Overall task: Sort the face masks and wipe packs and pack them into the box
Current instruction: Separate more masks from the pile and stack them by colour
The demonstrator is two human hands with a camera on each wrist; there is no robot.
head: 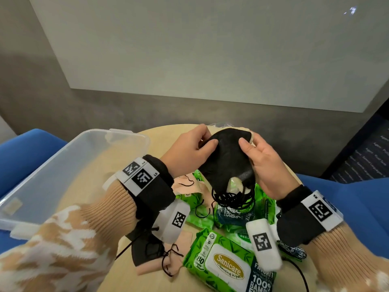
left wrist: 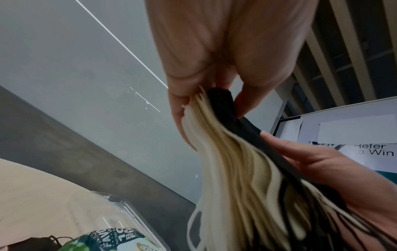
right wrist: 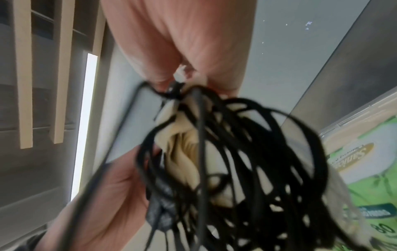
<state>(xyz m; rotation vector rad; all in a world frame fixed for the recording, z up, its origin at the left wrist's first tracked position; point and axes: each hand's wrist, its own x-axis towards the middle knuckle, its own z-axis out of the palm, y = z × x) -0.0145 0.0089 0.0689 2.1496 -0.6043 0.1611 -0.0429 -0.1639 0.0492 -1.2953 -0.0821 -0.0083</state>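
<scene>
Both hands hold a stack of face masks (head: 228,159) above the round table, a black mask facing me and cream ones behind it. My left hand (head: 192,148) pinches its left edge, and my right hand (head: 259,157) grips its right edge. Black ear loops (head: 233,200) dangle under the stack. The left wrist view shows the layered cream and black mask edges (left wrist: 225,152) between my fingers. Green Sanicare wipe packs (head: 223,262) lie below on the table. A clear plastic box (head: 63,171) stands open at the left, and I see nothing in it.
Loose beige and black masks (head: 151,251) lie on the table (head: 168,133) under my left wrist. Blue seats (head: 345,199) flank the table on both sides. A grey wall with a large whiteboard (head: 210,49) stands behind.
</scene>
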